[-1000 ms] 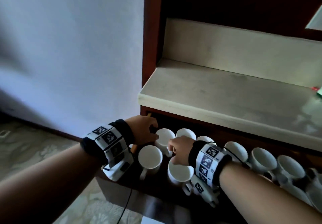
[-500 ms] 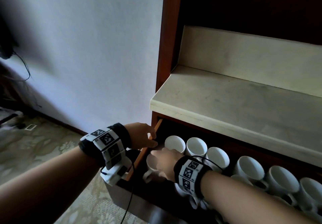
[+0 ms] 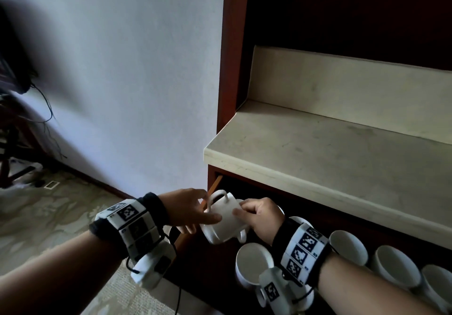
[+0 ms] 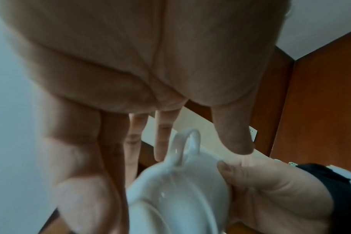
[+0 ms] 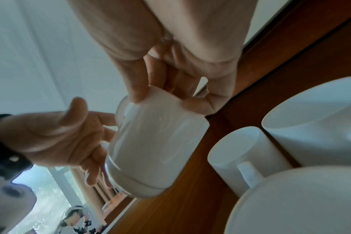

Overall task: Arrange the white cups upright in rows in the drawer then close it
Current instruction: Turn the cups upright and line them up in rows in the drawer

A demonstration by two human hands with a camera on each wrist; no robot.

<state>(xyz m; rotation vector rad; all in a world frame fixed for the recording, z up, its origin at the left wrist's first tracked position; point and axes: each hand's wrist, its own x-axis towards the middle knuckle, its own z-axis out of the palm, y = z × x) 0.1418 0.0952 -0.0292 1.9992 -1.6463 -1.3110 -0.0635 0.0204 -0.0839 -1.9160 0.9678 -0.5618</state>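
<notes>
My right hand (image 3: 245, 213) grips a white cup (image 3: 223, 224) and holds it tilted above the left end of the open drawer (image 3: 214, 187), handle pointing up. In the right wrist view its fingertips (image 5: 137, 93) pinch the cup (image 5: 156, 142) near its rim. My left hand (image 3: 195, 210) reaches in from the left with straight fingers that touch the cup's side. The left wrist view shows the same cup (image 4: 180, 190) below my open fingers (image 4: 162, 139). Several white cups stand upright in the drawer, one in front (image 3: 254, 263) and a row behind (image 3: 347, 246).
A pale stone counter (image 3: 330, 148) overhangs the back of the drawer. The cabinet's dark red side post (image 3: 230, 57) rises at the left, against a white wall (image 3: 134, 82). Patterned floor (image 3: 49, 212) lies below left. Cables hang at the far left.
My right hand has lifted one cup out of the drawer's left end and tipped it. My left hand left the drawer's side and came to the cup. The view swung left.
</notes>
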